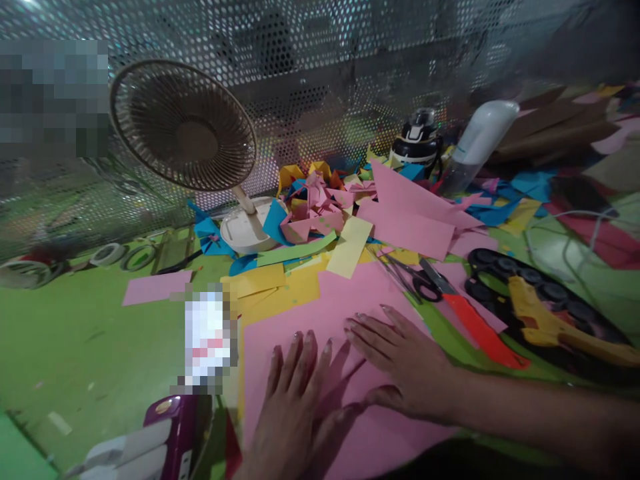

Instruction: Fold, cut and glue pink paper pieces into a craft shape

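A large pink paper sheet [280, 327] lies on the green table in front of me. My left hand [295, 393] rests on it, palm down, fingers stretched out and pointing away. Beside it, my right hand [400, 360] also lies flat on the pink sheet with its fingers extended. The two thumbs nearly meet over the paper. Yellow sheets [270, 287] show from under the pink sheet's far left edge. Right of my right hand are a red-handled knife [485, 330] and dark-handled scissors [425, 288].
A fan [185, 127] stands at the back left before a perforated metal screen [320, 87]. Cut and folded coloured papers [315, 200] are heaped behind the sheet. A yellow glue gun [535, 313] sits on a black tray [493, 267]. A dark-topped bottle [415, 143] stands behind.
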Demonstrator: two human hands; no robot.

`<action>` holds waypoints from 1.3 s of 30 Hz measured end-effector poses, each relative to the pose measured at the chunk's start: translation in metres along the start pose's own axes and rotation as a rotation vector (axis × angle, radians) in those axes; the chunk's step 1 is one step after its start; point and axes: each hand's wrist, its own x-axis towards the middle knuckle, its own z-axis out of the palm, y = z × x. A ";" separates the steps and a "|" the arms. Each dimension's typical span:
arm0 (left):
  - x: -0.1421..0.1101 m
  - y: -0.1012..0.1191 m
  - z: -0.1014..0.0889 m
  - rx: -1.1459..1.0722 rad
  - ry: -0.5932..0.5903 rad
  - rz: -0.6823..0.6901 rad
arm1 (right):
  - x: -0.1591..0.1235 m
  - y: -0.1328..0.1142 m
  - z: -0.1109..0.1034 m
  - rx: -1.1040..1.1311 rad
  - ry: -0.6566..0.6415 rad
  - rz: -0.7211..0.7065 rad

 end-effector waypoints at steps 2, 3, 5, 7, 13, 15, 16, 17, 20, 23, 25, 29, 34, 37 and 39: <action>0.000 0.000 -0.001 0.016 -0.007 0.003 | 0.001 0.000 0.000 -0.008 0.005 0.003; 0.000 0.000 -0.001 0.023 -0.013 0.005 | 0.001 0.000 0.000 -0.012 0.006 0.003; 0.000 0.001 -0.002 0.031 -0.027 0.005 | 0.001 0.001 0.000 -0.017 0.009 -0.002; 0.000 0.001 -0.003 0.034 -0.042 0.008 | 0.001 0.001 0.001 -0.023 0.008 -0.013; 0.000 0.003 -0.003 0.061 -0.073 -0.007 | 0.000 0.002 0.002 -0.068 -0.034 -0.019; 0.000 0.003 -0.003 0.070 -0.069 -0.003 | 0.000 0.002 0.001 -0.076 -0.043 -0.016; 0.000 0.003 -0.003 0.073 -0.067 -0.005 | 0.000 0.002 0.001 -0.078 -0.047 -0.014; 0.000 0.003 -0.003 0.074 -0.063 -0.006 | 0.000 0.002 0.000 -0.079 -0.052 -0.012; 0.000 0.004 -0.002 0.075 -0.050 -0.014 | 0.000 0.002 -0.001 -0.074 -0.066 -0.014; -0.001 0.004 -0.001 0.071 -0.044 -0.015 | 0.001 0.002 -0.002 -0.067 -0.056 -0.011; -0.001 0.003 -0.001 0.069 -0.049 -0.009 | 0.001 0.002 -0.002 -0.065 -0.050 -0.012; 0.001 0.004 -0.003 0.073 -0.053 -0.003 | 0.001 0.002 -0.001 -0.067 -0.042 -0.015; 0.001 0.004 -0.002 0.089 -0.031 0.011 | 0.002 0.002 -0.001 -0.058 -0.036 -0.007; -0.001 0.003 0.000 0.085 -0.032 0.013 | 0.003 0.002 -0.002 -0.044 -0.053 0.003; -0.001 0.002 0.000 0.079 -0.037 0.002 | 0.003 0.002 -0.004 -0.034 -0.056 0.008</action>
